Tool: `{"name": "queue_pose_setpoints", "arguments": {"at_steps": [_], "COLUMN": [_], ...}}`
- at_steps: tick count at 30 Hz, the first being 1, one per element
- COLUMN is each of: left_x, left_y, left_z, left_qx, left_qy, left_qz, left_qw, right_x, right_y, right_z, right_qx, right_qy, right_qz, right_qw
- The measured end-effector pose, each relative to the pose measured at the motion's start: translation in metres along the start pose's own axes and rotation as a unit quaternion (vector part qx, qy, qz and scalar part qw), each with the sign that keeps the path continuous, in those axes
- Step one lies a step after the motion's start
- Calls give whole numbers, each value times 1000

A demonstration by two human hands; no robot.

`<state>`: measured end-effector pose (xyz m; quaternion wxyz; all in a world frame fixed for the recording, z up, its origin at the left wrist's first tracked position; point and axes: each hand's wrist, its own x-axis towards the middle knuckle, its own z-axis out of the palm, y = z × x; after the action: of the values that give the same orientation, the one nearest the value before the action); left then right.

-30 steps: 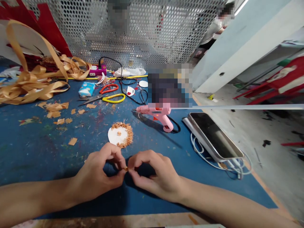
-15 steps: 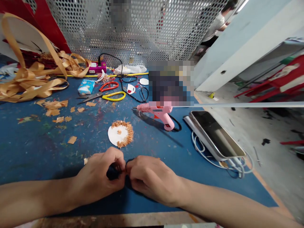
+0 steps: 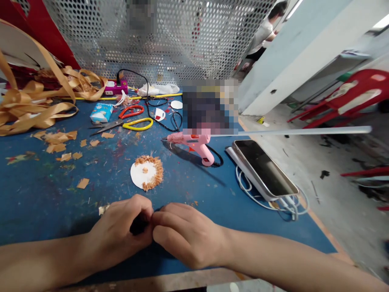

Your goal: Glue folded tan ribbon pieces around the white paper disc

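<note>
My left hand (image 3: 123,227) and my right hand (image 3: 185,233) meet at the fingertips low in the view, above the blue tabletop (image 3: 243,227). Both are closed in a pinch; whatever sits between the fingers is hidden. Just beyond them lies a white paper disc (image 3: 138,177) with crinkled tan ribbon (image 3: 157,170) stuck around its right side and a small tan bit at its middle. A pink hot glue gun (image 3: 194,142) rests behind the disc to the right, nozzle pointing left. Cut tan ribbon squares (image 3: 82,183) are scattered on the left.
Scissors with red and yellow handles (image 3: 138,124) lie near a blue-and-white packet (image 3: 101,112). Long tan ribbon (image 3: 36,117) is heaped at the far left. A phone (image 3: 264,168) and white cables (image 3: 243,182) lie at right. Behind stands a perforated metal panel (image 3: 170,48); a person (image 3: 264,34) is beyond.
The view has shifted slightly right, so things on the table appear further left. My right hand has turned a little, its fingers folded more closely against the left fingertips.
</note>
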<state>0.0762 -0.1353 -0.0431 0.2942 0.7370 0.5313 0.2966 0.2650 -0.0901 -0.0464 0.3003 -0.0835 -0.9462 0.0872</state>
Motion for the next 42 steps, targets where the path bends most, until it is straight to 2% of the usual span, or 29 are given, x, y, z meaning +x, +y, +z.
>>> {"name": "queue_pose_setpoints", "arguments": {"at_steps": [3,5,9,12,14,16,19,21,25,27,30,33,36,39,42], "left_x": [-1,0,5,10,12,13,13,12,17,22,31,38,40,40,40], "left_y": [-1,-2,-3,-7,-12,-17,-25,-29,-36,-39,-47,-57,-62,-64,-64], "left_z": [1,0,-8,-15,-20,-25,-30,-32,-37,-43,-57,-67,-71,-72,-71], "left_qx": [-13,-48,-158,-178,-176,-162,-118,-88,-29,26,105,159,208,244,251], "left_qy": [3,21,86,134,147,146,135,127,94,70,23,-22,-68,-138,-169], "left_qz": [-7,-19,0,10,-3,-4,3,-3,-20,8,109,176,166,145,136], "left_qw": [1000,998,984,975,973,976,984,988,995,997,988,971,961,949,943], "right_x": [-1,-2,-3,-3,-5,-8,-14,-18,-19,-17,-18,-24,-31,-33,-33], "right_y": [3,9,31,46,52,56,60,63,66,64,62,65,73,82,92], "right_z": [4,3,-12,-27,-32,-34,-32,-30,-25,-26,-32,-37,-38,-37,-34], "right_qx": [15,75,204,161,120,102,147,175,132,108,94,60,-17,-84,-132], "right_qy": [5,32,166,291,337,326,245,201,148,141,153,215,274,291,274], "right_qz": [-4,15,131,187,214,211,137,104,126,130,126,141,206,301,368], "right_qw": [1000,997,956,925,909,916,948,958,972,975,976,965,939,904,879]}}
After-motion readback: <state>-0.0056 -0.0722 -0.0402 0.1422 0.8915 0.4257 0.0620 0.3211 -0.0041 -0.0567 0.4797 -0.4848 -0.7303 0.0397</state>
